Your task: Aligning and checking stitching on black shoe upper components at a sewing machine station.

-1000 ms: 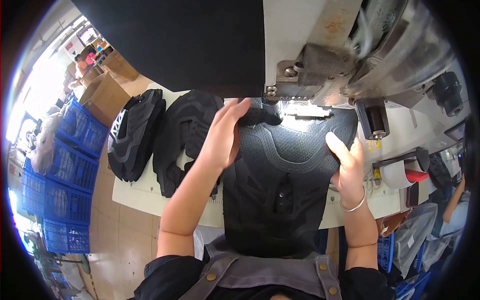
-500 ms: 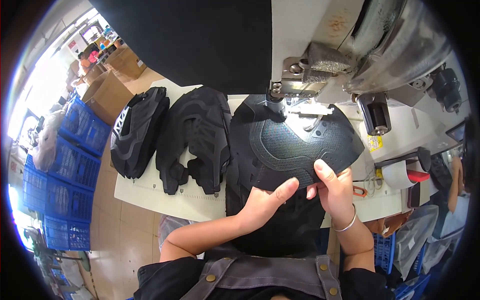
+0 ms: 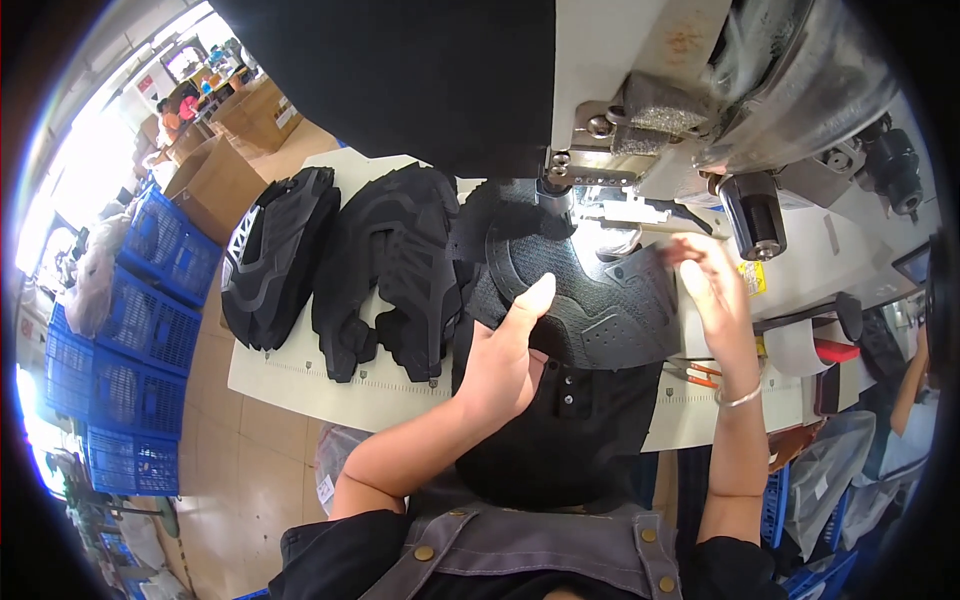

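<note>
Two stacks of black pieces (image 3: 415,270) lie left on the counter (image 3: 290,375). The left hand (image 3: 498,368) has its grip clamped on the near-left edge of a black panel (image 3: 590,325) beneath the sewing machine (image 3: 605,60); rightward, the right hand's (image 3: 724,315) grip is apart.

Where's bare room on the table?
Free: white table strip between left black pile and front edge; small patch right of the bracelet. Crowded: by the sewing machine, with black piece, left hand, right hand.
</note>
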Tool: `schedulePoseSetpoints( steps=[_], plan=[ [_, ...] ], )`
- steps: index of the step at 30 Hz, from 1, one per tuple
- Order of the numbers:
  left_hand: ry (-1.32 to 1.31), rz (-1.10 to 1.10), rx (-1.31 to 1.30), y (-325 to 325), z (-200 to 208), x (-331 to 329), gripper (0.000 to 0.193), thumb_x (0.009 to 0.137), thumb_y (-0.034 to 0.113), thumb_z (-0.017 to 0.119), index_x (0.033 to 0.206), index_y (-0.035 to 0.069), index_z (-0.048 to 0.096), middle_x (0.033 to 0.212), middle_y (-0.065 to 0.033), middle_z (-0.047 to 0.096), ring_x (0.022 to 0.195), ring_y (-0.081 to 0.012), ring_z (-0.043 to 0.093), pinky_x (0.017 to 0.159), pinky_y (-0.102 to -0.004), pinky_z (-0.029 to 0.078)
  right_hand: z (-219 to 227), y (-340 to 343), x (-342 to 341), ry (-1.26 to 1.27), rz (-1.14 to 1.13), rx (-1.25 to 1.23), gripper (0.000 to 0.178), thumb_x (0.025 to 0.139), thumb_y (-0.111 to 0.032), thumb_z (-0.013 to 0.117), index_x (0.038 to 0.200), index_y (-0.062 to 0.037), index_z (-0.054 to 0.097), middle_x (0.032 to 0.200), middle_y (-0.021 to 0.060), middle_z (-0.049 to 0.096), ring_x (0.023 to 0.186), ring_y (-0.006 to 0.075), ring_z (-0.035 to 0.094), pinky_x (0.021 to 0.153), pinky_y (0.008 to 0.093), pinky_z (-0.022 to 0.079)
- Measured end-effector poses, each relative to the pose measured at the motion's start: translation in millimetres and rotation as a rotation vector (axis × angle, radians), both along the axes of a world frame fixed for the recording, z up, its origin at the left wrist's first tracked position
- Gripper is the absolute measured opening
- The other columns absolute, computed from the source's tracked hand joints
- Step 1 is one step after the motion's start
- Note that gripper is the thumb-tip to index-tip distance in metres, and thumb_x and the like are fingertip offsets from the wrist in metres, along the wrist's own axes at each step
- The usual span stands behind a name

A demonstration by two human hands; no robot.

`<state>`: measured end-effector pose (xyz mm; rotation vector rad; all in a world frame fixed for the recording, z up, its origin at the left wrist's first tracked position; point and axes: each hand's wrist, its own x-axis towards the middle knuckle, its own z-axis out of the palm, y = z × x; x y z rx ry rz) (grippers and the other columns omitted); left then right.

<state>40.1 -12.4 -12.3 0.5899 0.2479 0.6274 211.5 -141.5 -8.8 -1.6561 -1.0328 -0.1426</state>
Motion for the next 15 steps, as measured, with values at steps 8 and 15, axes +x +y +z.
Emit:
schedulePoseSetpoints(
  steps=[8,15],
  plan=[
    [0.115,-0.073,-0.069,15.2,-2.9,1.6,0.017,0.084,0.010,0.055,0.100,0.004,0.056,0.096,-0.0059,0.060,0.087,-0.0149,0.059,0.076,-0.0306,0.049,-6.2,16.2,2.5,0.587,0.352,-0.153,0.039,0.084,-0.024,0.053,0.113,0.0017,0.048,0.098,0.0072,0.054,0.089,0.0114,0.051,0.077,0.0249,0.043],
    [0.204,-0.033,0.082,27.1,3.6,9.0,0.015,0.084,0.013,0.057,0.097,0.006,0.058,0.088,-0.0018,0.060,0.082,-0.0112,0.058,0.070,-0.0255,0.048,11.9,8.3,-7.5,0.678,0.340,0.025,0.013,0.081,-0.006,0.058,0.091,0.0018,0.059,0.078,0.0011,0.058,0.070,0.0054,0.052,0.068,0.0178,0.042]
  ],
)
